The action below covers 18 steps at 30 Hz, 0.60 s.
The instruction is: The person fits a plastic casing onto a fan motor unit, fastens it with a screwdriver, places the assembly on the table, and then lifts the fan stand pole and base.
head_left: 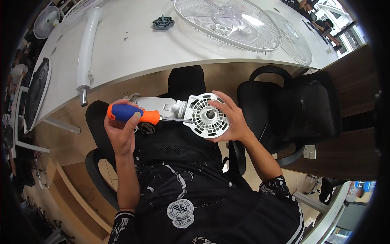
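Note:
My left hand (123, 127) is closed round a screwdriver (132, 114) with a blue and orange handle. Its metal shaft points right, and the tip lies at the left rim of a white slotted fan motor housing (208, 116). Whether the tip sits in a screw or slot is too small to tell. My right hand (233, 118) grips the housing from its right side, with fingers over the top edge and the thumb below. A white fan neck piece (156, 105) extends left from the housing, over my lap. A bundled cord (146, 129) hangs beneath it.
On the white table (122, 57) lie a white pole (87, 49), a dark knob (163, 22), small screws (125, 38) and a fan grille with blades (229, 20). A black round fan base (39, 89) rests at the left edge. A black chair (292, 110) stands right.

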Motion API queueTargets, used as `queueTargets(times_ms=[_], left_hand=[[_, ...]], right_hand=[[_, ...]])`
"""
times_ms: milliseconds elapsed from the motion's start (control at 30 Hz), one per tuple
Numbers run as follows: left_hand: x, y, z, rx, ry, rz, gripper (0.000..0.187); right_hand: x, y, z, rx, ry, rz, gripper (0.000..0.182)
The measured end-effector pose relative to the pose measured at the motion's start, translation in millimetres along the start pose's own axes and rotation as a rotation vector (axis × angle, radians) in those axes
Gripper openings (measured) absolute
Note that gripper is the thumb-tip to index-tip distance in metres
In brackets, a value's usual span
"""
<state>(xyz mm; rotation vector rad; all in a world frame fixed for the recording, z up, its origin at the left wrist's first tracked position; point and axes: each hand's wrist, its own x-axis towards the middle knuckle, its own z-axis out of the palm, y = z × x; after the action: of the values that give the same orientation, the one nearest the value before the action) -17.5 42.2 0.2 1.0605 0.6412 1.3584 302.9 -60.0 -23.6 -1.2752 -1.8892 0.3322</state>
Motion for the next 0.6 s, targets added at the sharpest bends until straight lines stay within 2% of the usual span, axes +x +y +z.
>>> queueTargets(times_ms=[267,600], left_hand=[[13,1,18,0.112,-0.062,0.094,0.048],[18,2,14,0.086,-0.045,0.077,0.05]], right_hand=[[2,-4,0,-0.005,-0.02,0.014,0.097],[-2,-4,0,0.0,-0.051,0.058,0.098]])
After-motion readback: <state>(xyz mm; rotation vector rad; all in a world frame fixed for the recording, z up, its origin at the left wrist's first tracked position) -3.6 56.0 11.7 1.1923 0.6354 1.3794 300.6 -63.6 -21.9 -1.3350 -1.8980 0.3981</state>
